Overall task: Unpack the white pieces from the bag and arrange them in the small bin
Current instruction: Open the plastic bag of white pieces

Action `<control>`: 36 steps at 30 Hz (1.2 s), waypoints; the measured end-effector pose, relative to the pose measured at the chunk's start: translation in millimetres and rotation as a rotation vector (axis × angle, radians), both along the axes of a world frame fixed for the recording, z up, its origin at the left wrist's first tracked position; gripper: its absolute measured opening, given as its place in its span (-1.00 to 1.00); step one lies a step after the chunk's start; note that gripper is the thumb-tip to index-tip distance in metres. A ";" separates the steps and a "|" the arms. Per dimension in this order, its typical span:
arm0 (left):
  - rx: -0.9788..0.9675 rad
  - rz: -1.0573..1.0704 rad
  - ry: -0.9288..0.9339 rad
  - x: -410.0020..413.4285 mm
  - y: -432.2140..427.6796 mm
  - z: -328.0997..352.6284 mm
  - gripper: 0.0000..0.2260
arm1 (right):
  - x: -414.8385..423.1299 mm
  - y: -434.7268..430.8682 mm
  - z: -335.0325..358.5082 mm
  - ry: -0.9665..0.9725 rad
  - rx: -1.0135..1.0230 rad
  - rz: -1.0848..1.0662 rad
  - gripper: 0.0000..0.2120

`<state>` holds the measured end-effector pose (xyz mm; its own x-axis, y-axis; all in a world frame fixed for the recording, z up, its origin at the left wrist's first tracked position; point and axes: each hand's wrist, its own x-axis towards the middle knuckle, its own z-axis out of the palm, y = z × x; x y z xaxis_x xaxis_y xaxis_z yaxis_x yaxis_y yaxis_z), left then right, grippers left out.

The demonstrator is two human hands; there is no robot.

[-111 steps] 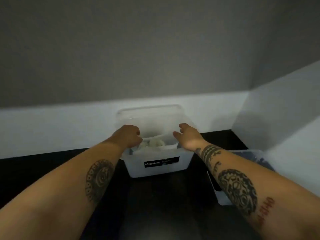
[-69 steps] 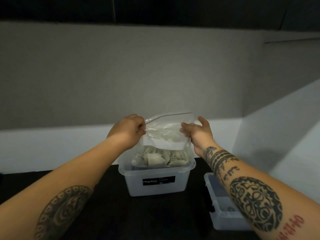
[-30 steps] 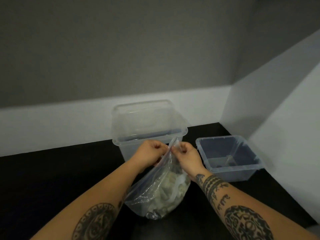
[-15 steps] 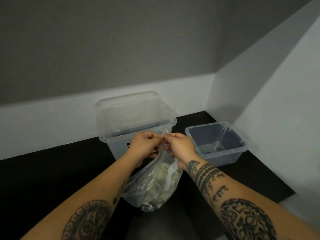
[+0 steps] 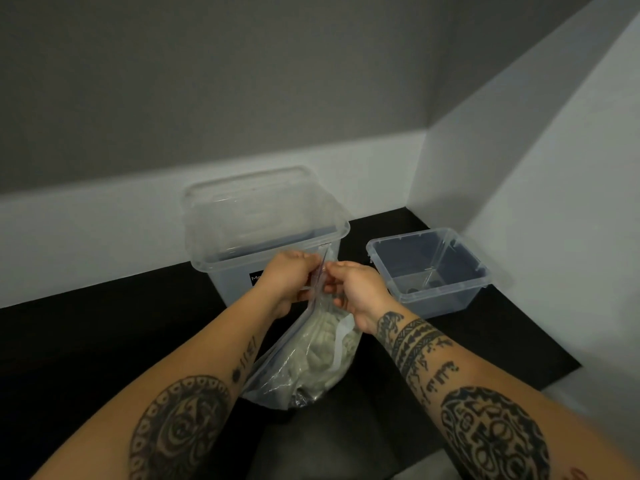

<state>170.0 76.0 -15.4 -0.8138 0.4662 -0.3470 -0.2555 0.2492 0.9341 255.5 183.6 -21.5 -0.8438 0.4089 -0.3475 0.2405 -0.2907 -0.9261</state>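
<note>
Black desk (image 5: 104, 341) in a wall corner. On it: large clear bin (image 5: 225, 282) at back-centre, small clear bin (image 5: 433, 296) to its right, not touching. Clear bag (image 5: 311, 368) w/ bottom near front edge; contact unclear.

Small bin (image 5: 436, 303): open top, approach from above unobstructed. Side wall (image 5: 554, 220) stands close on its right. Large bin (image 5: 221, 268) stands to its left, with a narrow strip of tabletop (image 5: 104, 334) between. Upright bag (image 5: 311, 362) blocks the large bin's front. Open tabletop lies to the left.
</note>
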 end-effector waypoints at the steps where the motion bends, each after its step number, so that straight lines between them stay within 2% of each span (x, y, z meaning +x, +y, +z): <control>1: -0.005 0.008 -0.032 0.3 0.7 -0.4 -0.75 | 0.6 1.2 -0.3 -0.002 0.017 0.013 -0.85; 5: -0.024 0.000 -0.153 1.4 0.3 -3.2 -0.75 | 2.5 4.9 -4.2 -0.026 0.085 0.059 -0.83; 9: -0.005 0.074 -0.194 -2.4 -5.1 -8.1 -0.68 | 6.6 6.9 -6.1 -0.041 0.012 0.060 -0.83; 12: -0.048 0.029 -0.199 -3.6 -9.3 -9.1 -0.68 | 8.4 9.0 -6.7 -0.053 0.018 0.087 -0.82; 15: -0.017 0.003 -0.162 -4.1 -9.2 -9.1 -0.73 | 6.5 6.5 -4.5 -0.056 -0.016 0.073 -0.79; 18: -0.004 0.014 -0.018 -0.9 -6.8 -11.5 -0.79 | 7.7 -0.2 0.7 -0.064 -0.004 0.068 -0.68; 20: 0.018 0.052 0.048 -0.4 -4.2 -14.1 -0.80 | 9.0 -6.9 1.3 -0.028 0.082 0.067 -0.73; 23: 0.051 0.038 -0.001 1.2 -7.7 -11.3 -0.80 | 7.5 -13.2 -5.1 0.034 0.124 0.014 -0.88; 27: -0.028 -0.055 -0.010 3.1 -24.9 -8.7 -0.72 | 3.8 -10.5 -10.8 0.039 0.077 -0.093 -0.91; 31: -0.064 -0.095 -0.064 6.5 -34.7 -6.6 -0.82 | 2.3 -13.7 -15.6 0.040 -0.001 -0.131 -0.86; 34: -0.045 -0.054 -0.075 11.4 -34.9 -5.4 -0.91 | 5.4 -18.2 -19.5 0.050 -0.094 -0.132 -0.77; 36: -0.050 -0.020 -0.099 15.3 -34.6 -6.5 -0.91 | 9.0 -19.3 -20.2 0.064 -0.144 -0.121 -0.79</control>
<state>185.3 41.4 -21.9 -0.7654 0.4621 -0.4479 -0.3401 0.3004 0.8911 264.5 164.3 -41.7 -0.8136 0.4590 -0.3569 0.1378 -0.4441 -0.8853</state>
